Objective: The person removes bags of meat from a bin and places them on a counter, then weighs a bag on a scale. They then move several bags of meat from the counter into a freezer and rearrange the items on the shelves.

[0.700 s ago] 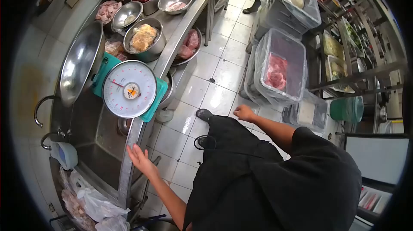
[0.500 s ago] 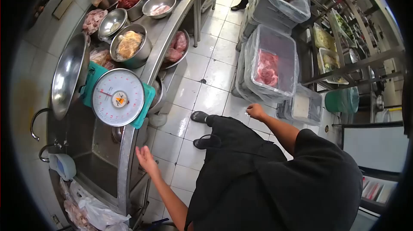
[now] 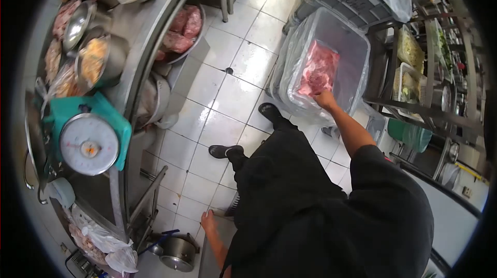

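Observation:
My right hand (image 3: 325, 101) reaches over the near side of a plastic-lined grey bin (image 3: 352, 52). Its bent fingers overlap the near edge of a slab of raw red meat (image 3: 319, 65) in the bin. Whether they grip the meat or hang above it does not show. Low beside my dark apron, my left hand (image 3: 208, 221) hangs with loosely bent fingers and nothing visible in it. A grey surface lies just below that hand.
At left, a teal dial scale (image 3: 124, 127) stands by the sink, with several metal bowls of meat behind. A bowl of large meat pieces (image 3: 177, 43) sits lower. A lidded pot (image 3: 178, 252) stands on the tiled floor. A metal rack (image 3: 422, 112) holds vegetables at right.
The view has moved closer to the bin and away from the scale. My right hand has gone from in front of the bin to over the meat; my left hand has drawn back and its fingers bent.

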Motion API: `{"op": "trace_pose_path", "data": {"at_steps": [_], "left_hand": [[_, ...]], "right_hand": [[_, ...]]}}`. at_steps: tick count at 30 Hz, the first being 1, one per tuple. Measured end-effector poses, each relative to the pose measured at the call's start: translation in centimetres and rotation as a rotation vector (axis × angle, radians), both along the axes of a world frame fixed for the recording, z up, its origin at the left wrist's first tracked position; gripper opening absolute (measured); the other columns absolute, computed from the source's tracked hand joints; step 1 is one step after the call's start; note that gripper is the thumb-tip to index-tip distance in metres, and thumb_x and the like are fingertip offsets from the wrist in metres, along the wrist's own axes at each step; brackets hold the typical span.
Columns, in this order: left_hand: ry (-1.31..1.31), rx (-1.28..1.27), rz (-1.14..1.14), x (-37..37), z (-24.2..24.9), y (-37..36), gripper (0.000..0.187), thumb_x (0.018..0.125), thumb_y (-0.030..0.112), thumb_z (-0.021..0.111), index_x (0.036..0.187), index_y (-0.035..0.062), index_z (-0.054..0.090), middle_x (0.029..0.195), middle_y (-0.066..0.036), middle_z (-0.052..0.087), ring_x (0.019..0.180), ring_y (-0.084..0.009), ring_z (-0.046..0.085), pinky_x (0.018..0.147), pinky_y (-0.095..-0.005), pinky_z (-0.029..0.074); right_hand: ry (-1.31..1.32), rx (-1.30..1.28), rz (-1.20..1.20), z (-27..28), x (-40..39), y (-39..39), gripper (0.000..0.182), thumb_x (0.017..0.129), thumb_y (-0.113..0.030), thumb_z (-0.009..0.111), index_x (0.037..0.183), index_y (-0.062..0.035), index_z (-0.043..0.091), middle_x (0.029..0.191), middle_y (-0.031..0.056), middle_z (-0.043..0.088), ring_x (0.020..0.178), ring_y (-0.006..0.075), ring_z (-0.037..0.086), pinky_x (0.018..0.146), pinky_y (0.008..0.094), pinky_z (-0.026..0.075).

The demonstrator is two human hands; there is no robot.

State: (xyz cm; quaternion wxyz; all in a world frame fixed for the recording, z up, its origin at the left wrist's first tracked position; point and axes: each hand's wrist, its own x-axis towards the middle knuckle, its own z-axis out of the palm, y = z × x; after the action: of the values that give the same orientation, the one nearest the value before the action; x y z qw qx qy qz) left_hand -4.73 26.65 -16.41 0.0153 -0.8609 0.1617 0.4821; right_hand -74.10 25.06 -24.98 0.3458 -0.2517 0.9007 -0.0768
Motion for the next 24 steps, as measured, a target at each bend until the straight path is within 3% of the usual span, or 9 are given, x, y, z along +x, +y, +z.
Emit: {"op": "trace_pose_path", "data": {"at_steps": [2,6,9,12,16,18,20,22,24], "left_hand": [[-0.014,0.078,-0.078,-3.2,-0.6,2.2,0.066,0.088,0.035,0.066,0.14,0.002,0.042,0.13,-0.017,0.055,0.114,-0.0281,0.055,0.089,-0.0414,0.046],[0.121,0.131,-0.379,-12.3,0.7,0.9,0.064,0.09,0.03,0.065,0.139,-0.0023,0.042,0.129,-0.018,0.055,0.114,-0.0258,0.055,0.092,-0.0329,0.045],[0.179,0.041,-0.388,-19.7,0.6,-3.0,0.061,0.091,0.029,0.064,0.141,0.0023,0.041,0.127,-0.012,0.056,0.097,-0.0132,0.056,0.08,-0.0281,0.047],[0.322,-0.109,-0.437,-26.7,0.3,-7.3,0.056,0.094,0.023,0.061,0.141,0.0022,0.041,0.128,-0.014,0.055,0.101,-0.0144,0.056,0.083,-0.0267,0.046],[0.373,-0.171,-0.591,-36.0,-1.5,-10.7,0.054,0.093,0.015,0.062,0.141,0.0018,0.041,0.131,-0.017,0.054,0.114,-0.0201,0.055,0.095,-0.0309,0.044],[0.444,-0.154,-0.694,-42.7,-2.7,-11.8,0.056,0.091,0.012,0.063,0.142,0.0011,0.04,0.135,-0.019,0.05,0.121,-0.0235,0.051,0.098,-0.0337,0.043],[0.472,-0.29,-0.932,-48.1,-4.8,-12.3,0.062,0.089,0.014,0.066,0.142,-0.001,0.037,0.14,-0.023,0.045,0.128,-0.0309,0.047,0.098,-0.0383,0.045],[0.457,-0.443,-1.154,-52.9,-6.8,-13.2,0.066,0.087,0.016,0.068,0.141,-0.0038,0.036,0.14,-0.026,0.044,0.129,-0.0347,0.046,0.097,-0.0393,0.045],[0.404,-0.59,-1.287,-56.0,-8.1,-12.9,0.068,0.085,0.018,0.069,0.14,-0.0062,0.036,0.137,-0.029,0.046,0.126,-0.037,0.049,0.097,-0.0392,0.046]], "right_hand": [[-0.056,0.027,0.047,-6.7,-3.3,0.7,0.032,0.078,-0.019,0.066,0.105,-0.0027,0.071,0.099,0.0182,0.071,0.09,0.0282,0.068,0.084,0.0354,0.051],[-0.189,0.14,0.137,-10.3,-3.6,0.3,0.037,0.073,-0.025,0.06,0.101,-0.003,0.072,0.102,0.0241,0.067,0.102,0.0359,0.064,0.09,0.0403,0.049],[-0.257,0.128,-0.033,-15.3,-3.5,1.0,0.045,0.076,-0.025,0.07,0.112,0.0014,0.067,0.105,0.0242,0.067,0.098,0.0321,0.066,0.087,0.0365,0.05],[-0.094,-0.02,-0.157,-20.3,-4.7,2.3,0.048,0.076,-0.025,0.07,0.115,0.0023,0.065,0.105,0.024,0.067,0.096,0.0327,0.067,0.087,0.0373,0.05],[0.029,-0.211,-0.285,-17.5,-10.5,-0.3,0.045,0.076,-0.025,0.065,0.116,-0.0031,0.061,0.109,0.0226,0.064,0.105,0.0388,0.059,0.093,0.0454,0.046],[0.209,-0.189,-0.168,-17.3,-14.3,-1.9,0.044,0.077,-0.022,0.065,0.116,-0.0027,0.058,0.107,0.0214,0.063,0.103,0.0405,0.058,0.091,0.0476,0.046],[0.426,-0.382,-0.055,-18.3,-17.7,-4.0,0.047,0.076,-0.022,0.064,0.118,-0.0035,0.055,0.113,0.0237,0.06,0.106,0.0432,0.056,0.091,0.0483,0.046],[0.39,-0.299,0.106,-17.1,-21.1,-7.6,0.056,0.074,-0.02,0.065,0.125,-0.0032,0.051,0.121,0.0268,0.055,0.111,0.0459,0.052,0.093,0.049,0.044],[0.179,-0.108,0.205,-16.5,-25.0,-10.7,0.059,0.073,-0.02,0.066,0.127,-0.0026,0.049,0.125,0.0264,0.054,0.114,0.0451,0.051,0.095,0.0487,0.044]]}}
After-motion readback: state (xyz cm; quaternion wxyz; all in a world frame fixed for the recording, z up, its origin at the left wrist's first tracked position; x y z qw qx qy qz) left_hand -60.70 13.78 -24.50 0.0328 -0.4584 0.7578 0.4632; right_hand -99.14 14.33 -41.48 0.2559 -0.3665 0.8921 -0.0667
